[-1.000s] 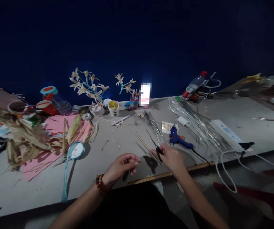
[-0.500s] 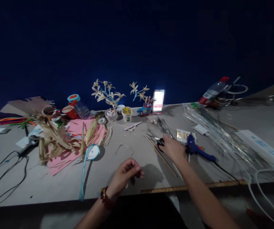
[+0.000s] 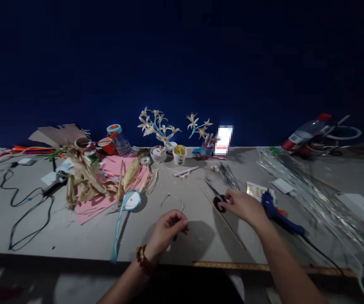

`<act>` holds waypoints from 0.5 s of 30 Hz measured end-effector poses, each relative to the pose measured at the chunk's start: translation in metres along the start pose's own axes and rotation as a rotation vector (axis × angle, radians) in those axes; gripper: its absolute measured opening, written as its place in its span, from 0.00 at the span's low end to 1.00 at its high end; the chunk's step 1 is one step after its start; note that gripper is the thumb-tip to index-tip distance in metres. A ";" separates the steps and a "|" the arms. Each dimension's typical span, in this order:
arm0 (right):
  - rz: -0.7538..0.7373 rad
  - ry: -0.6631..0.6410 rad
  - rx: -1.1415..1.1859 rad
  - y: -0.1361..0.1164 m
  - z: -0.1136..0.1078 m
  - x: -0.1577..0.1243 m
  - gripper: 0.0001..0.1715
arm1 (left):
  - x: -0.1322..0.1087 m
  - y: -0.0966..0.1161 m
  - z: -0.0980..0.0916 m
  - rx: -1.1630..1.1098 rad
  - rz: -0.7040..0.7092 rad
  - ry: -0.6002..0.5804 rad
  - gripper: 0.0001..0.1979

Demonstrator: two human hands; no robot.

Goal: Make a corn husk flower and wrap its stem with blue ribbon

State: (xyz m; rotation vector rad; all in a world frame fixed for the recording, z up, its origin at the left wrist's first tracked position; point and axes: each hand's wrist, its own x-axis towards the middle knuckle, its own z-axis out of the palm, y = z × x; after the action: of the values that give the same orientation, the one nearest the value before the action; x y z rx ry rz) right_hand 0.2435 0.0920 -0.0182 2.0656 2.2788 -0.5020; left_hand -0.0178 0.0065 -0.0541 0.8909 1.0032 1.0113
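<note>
Scissors (image 3: pixel 219 196) moved down to the counter (image 3: pixel 86 242), right fingers (image 3: pixel 229 206) touching their round black handles, left fingers (image 3: pixel 176 218) curled; either grip unclear.

Scissors (image 3: pixel 220 198) partly hidden by fingers (image 3: pixel 231 196)

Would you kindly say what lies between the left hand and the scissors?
In the head view, a thin stick slants between the left hand and the scissors, with shadowed tabletop nearer the hand.
</note>
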 end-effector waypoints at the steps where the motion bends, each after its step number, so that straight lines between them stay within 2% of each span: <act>1: -0.049 0.022 0.054 -0.011 0.002 -0.010 0.13 | 0.001 -0.001 -0.002 0.029 0.012 0.024 0.18; 2: -0.166 0.032 0.244 -0.023 0.006 -0.020 0.13 | 0.002 -0.001 -0.003 0.063 0.027 0.050 0.17; 4: -0.369 -0.039 0.570 -0.051 0.016 -0.040 0.11 | 0.004 0.000 -0.002 0.126 0.065 0.096 0.15; 7: -0.393 -0.030 0.677 -0.082 0.035 -0.057 0.06 | 0.003 0.002 0.002 0.181 0.113 0.127 0.13; 11: -0.369 0.009 0.698 -0.087 0.048 -0.058 0.08 | 0.008 0.010 -0.007 0.335 0.159 0.105 0.11; 13: -0.350 0.026 0.690 -0.082 0.050 -0.057 0.09 | 0.016 0.015 -0.022 0.588 0.256 0.150 0.10; 15: -0.337 0.053 0.688 -0.078 0.052 -0.058 0.09 | 0.027 0.019 -0.040 1.088 0.375 0.274 0.07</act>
State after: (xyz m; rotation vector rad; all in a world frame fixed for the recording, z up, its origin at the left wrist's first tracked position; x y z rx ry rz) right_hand 0.1643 0.0178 -0.0368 1.9035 2.7761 -1.4376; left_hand -0.0552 0.0428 -0.0543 1.9157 1.7062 0.8687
